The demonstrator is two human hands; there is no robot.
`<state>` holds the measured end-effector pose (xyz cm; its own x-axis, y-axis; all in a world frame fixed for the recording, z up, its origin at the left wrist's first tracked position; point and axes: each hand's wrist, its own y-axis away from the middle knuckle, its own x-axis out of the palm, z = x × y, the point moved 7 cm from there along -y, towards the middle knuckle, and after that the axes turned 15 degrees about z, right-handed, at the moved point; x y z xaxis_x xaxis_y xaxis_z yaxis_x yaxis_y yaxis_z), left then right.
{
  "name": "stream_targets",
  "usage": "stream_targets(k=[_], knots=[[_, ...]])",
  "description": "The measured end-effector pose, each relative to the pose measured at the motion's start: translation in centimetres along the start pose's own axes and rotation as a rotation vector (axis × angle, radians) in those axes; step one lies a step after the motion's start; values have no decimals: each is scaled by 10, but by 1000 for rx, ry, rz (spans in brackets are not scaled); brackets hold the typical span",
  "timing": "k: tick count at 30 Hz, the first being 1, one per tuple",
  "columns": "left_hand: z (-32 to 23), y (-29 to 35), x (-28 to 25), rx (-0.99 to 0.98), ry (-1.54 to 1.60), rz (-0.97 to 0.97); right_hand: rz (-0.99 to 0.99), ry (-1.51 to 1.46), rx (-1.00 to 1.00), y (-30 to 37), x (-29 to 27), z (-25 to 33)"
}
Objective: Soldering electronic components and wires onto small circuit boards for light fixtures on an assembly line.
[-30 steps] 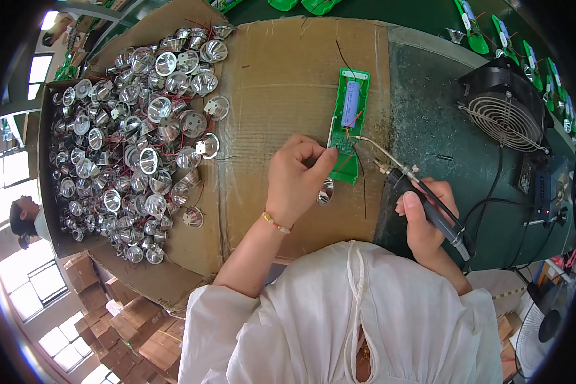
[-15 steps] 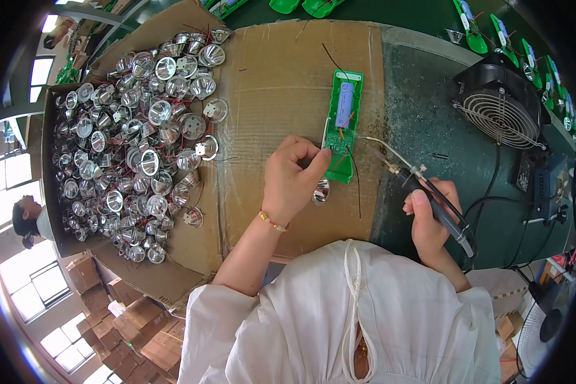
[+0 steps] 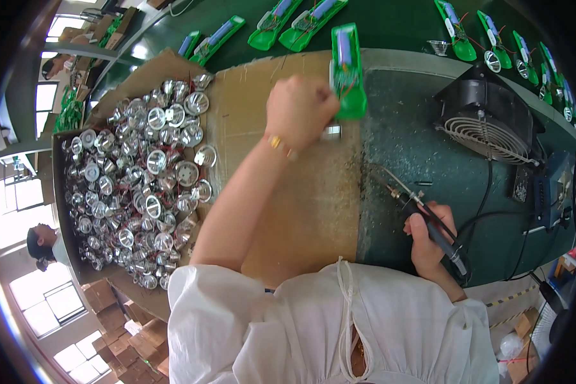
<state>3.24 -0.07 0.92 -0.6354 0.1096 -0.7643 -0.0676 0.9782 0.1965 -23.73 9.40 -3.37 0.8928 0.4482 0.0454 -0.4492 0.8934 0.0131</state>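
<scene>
My left hand [image 3: 301, 110], slightly blurred, is closed at the left edge of a green plastic lamp housing [image 3: 354, 105]; its fingertips are partly hidden. Inside the open housing lie a purple cylindrical battery [image 3: 344, 48], a small green circuit board and thin red wires. A shiny reflector cup [image 3: 331, 133] shows just below that hand. My right hand [image 3: 431, 233] grips a soldering iron [image 3: 436, 232] with a thin metal feed tube along it. Its tip points up and left, over the dark mat and apart from the housing.
A cardboard box [image 3: 61, 192] full of reflector cups with red wires stands left. Cardboard [image 3: 301, 217] covers the middle of the bench. A black fan [image 3: 486, 115] and a blue-grey control unit [image 3: 553, 189] stand right. Several green housings [image 3: 301, 29] line the far side.
My left hand has moved away from me, taking the green housing to the cardboard's far edge. The soldering iron stays in my right hand. The whole view has shifted, showing more of the far bench.
</scene>
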Motion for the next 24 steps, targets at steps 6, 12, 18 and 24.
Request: stream_targets(k=[6,12,18,24], knots=[[-30,-33,-23,89,-238,-11,-77,-86,61,4,-12,-7],[8,107,1,-95,55,-28,-43,-113,15,-3,-11,-7],[14,149,16,8,63,-184,122,-19,-89,-8,3,5],[-6,158,29,343,-278,-114,231,116,-43,-6,33,19]])
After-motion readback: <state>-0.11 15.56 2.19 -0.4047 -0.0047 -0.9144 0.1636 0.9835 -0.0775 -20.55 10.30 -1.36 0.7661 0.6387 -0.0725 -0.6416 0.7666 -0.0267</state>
